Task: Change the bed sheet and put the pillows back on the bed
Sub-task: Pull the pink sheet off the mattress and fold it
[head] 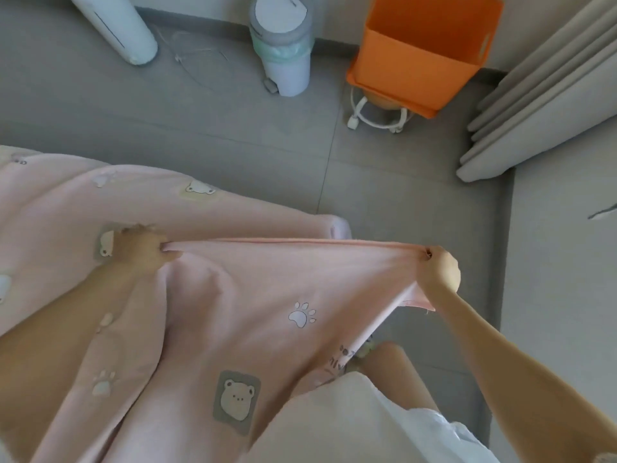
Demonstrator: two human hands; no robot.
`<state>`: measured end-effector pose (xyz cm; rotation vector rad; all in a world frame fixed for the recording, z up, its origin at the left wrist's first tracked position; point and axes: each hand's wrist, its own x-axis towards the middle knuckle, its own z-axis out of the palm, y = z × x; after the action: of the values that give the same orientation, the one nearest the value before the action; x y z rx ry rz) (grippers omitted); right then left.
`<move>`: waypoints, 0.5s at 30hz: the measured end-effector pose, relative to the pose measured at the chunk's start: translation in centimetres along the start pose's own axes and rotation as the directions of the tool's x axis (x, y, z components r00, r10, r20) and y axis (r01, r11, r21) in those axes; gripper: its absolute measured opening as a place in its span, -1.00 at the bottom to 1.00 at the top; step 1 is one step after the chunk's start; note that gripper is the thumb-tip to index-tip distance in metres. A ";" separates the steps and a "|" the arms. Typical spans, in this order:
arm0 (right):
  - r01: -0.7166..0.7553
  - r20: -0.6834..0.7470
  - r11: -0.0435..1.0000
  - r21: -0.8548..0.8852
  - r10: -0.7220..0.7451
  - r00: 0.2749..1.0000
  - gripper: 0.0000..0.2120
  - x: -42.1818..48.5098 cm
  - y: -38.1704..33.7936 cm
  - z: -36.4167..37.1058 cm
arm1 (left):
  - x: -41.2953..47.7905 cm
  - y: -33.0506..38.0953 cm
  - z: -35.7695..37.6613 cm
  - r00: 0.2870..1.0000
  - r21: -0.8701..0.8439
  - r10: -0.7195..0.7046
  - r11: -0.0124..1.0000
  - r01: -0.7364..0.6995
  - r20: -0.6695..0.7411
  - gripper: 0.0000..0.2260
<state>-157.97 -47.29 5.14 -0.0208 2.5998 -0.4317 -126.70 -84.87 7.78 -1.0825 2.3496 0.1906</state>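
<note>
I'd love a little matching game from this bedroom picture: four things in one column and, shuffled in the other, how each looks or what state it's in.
Things:
1. bed sheet
2. storage box
3. pedal bin
4. curtain

Descriptions:
A. orange
B. hanging in pale grey folds
C. pulled taut between left hand and right hand
D. white body, grey lid

Pairs: 1-C, 2-A, 3-D, 4-B.

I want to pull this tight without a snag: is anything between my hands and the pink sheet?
Nothing visible does. The left hand and the right hand each grip the hem of the pink sheet, taut between them. The white bin and orange box stand apart on the floor beyond.
</note>
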 end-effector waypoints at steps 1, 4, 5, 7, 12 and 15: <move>-0.010 0.014 1.000 -0.017 0.010 1.000 -0.70 0.8 -0.1 0.5 | 0.9 -0.2 0.6 1.000 -0.130 -0.015 0.991 0.016 0.008 -0.64; -0.006 0.084 0.998 -0.057 0.011 0.996 -0.69 3.1 -0.8 1.9 | 3.1 -0.2 1.0 0.998 -0.417 -0.071 0.906 0.065 0.002 -0.67; 0.005 0.109 0.998 -0.070 0.003 0.994 -0.71 3.8 -1.1 2.3 | 3.8 -0.2 0.7 0.997 -0.451 -0.074 0.891 0.059 -0.015 -0.66; 0.034 0.157 0.996 -0.084 -0.020 0.987 -0.76 5.2 -1.9 3.4 | 5.1 0.1 -0.3 0.997 -0.469 -0.066 0.882 0.038 -0.043 -0.67; 0.065 0.263 0.996 -0.068 -0.044 0.964 -0.79 9.8 -4.4 5.5 | 9.8 0.7 -4.0 0.983 -0.334 -0.078 0.942 0.018 -0.167 -0.76; 0.049 0.261 0.997 -0.066 -0.031 0.965 -0.78 14.6 -5.1 5.3 | 15.6 3.1 -7.8 0.979 -0.188 0.060 0.977 -0.097 -0.193 -0.67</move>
<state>-168.47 -55.09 -4.63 -0.1453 2.3578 -0.3256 -140.56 -95.80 5.85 -1.1434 2.5872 0.3728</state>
